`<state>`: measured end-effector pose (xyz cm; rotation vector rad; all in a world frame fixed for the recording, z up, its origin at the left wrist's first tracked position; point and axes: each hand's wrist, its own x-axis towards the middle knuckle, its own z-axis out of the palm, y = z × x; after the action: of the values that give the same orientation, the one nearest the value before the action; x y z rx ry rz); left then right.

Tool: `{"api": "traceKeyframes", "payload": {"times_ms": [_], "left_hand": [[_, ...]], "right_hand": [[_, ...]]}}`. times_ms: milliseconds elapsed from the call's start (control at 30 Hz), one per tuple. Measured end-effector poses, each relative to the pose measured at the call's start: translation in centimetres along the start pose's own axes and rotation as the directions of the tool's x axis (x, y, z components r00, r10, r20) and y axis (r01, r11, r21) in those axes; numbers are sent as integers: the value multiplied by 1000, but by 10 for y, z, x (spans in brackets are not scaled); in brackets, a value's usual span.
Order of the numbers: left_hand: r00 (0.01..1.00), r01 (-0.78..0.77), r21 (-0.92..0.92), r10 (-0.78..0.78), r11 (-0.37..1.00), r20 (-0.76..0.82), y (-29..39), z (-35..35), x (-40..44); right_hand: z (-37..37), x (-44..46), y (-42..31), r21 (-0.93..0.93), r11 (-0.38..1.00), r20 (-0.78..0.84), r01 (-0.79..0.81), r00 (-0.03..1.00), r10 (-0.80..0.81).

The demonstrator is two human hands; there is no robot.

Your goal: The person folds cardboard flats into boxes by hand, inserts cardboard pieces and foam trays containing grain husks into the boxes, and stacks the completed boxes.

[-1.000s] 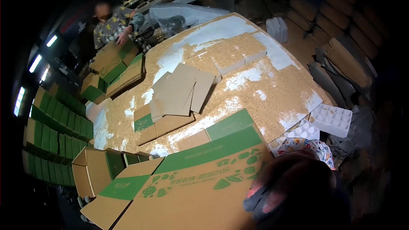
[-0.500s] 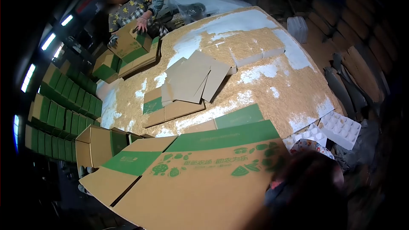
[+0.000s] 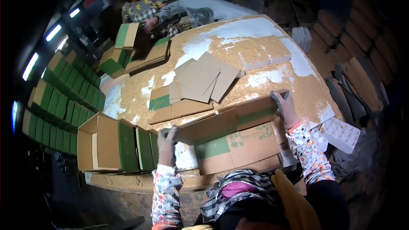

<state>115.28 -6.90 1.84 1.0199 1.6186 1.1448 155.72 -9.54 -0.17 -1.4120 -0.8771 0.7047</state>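
Both my hands wear gloves. My left hand [image 3: 167, 145] grips the left end of a folded cardboard carton [image 3: 226, 123], which stands on its edge, tilted. At the carton's other end, my right hand [image 3: 286, 107] is closed round the upper corner. Below it, a flat carton with green print [image 3: 251, 145] lies near the table's front edge. Loose grey-brown cardboard sheets [image 3: 202, 76] rest on another flat carton [image 3: 191, 110] just beyond. To the left of my left hand stand open cartons with green sides [image 3: 108, 142].
A co-worker [image 3: 142, 8] stands across the table [image 3: 304, 83] at the back left, by cartons [image 3: 149, 57]. Green-and-brown cartons [image 3: 51, 134] are stacked at far left. A white moulded tray [image 3: 339, 134] sits at the right corner, and bundled stacks [image 3: 366, 38] stand beyond.
The large printed carton has swung up from lying broad side up to standing on edge. Both my hands now show at its ends. The co-worker's carton has been turned upright.
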Motion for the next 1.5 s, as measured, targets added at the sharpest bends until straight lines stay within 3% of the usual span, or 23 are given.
{"api": "traceKeyframes", "payload": {"times_ms": [33,100,133,167,200,300,467,500,533,633,667,700,800,900,1000,1067,1133,1167,1267,1333,1367,1433,1500], "left_hand": [[990,127,40,-129,991,54,-17,8,14],[581,-811,462,584,358,568,-42,-21,69],[889,-381,292,260,877,376,-21,-12,83],[919,236,-19,-217,972,329,-8,3,86],[935,-141,370,1,918,355,11,17,56],[579,-803,577,36,-148,815,57,77,-23],[136,-699,346,-359,626,924,21,93,-21],[134,-963,201,-328,182,935,34,83,-43],[241,-939,273,-167,209,956,14,81,-44],[794,-605,731,302,317,527,-11,93,-17],[888,-454,764,162,459,431,-62,103,5],[801,-177,189,30,966,598,-66,96,13],[874,-459,440,303,771,380,-77,107,0],[907,-421,405,376,812,190,-78,105,3],[956,57,204,-113,977,271,-104,103,17],[656,-341,286,10,896,754,-120,84,51],[759,36,84,-82,996,646,-68,90,11],[801,197,-59,-126,979,585,-42,93,-9],[558,-793,158,597,589,576,-78,58,-39],[527,-847,441,355,298,772,-133,7,-30],[518,-854,514,241,85,821,-139,1,-11],[809,-585,408,466,701,359,-112,16,13],[916,-373,40,360,927,176,-68,49,32]], "right_hand": [[0,-3,42,38,999,-36,14,999,-13],[12,-20,24,267,964,7,-20,1000,18],[8,-18,30,94,990,94,104,989,-113],[4,-14,34,53,997,130,48,990,-54],[-1,-10,37,12,1000,151,-7,988,5],[18,11,50,-93,995,134,45,990,-32],[59,5,54,-310,945,208,106,977,-41],[59,5,71,-438,892,218,116,976,-20],[53,2,84,-842,503,168,194,981,-96],[36,29,47,-607,788,481,-106,740,470],[27,56,46,-537,840,675,-81,556,485],[14,85,43,-468,881,819,-68,341,462],[26,86,-13,-568,723,690,393,706,159],[31,-33,21,-450,193,893,872,439,102],[17,-62,73,-571,451,689,686,699,-191],[9,-34,109,-145,966,641,-215,723,258],[0,-37,116,64,887,670,-458,678,302],[0,-29,97,-9,987,655,-162,745,128],[-10,-2,2,328,801,711,-501,689,140],[-7,7,33,30,695,710,-719,504,491],[5,9,49,-245,813,660,-529,523,539],[33,-8,95,-423,897,599,-125,704,381],[47,-39,101,-448,894,567,18,779,268]]}}
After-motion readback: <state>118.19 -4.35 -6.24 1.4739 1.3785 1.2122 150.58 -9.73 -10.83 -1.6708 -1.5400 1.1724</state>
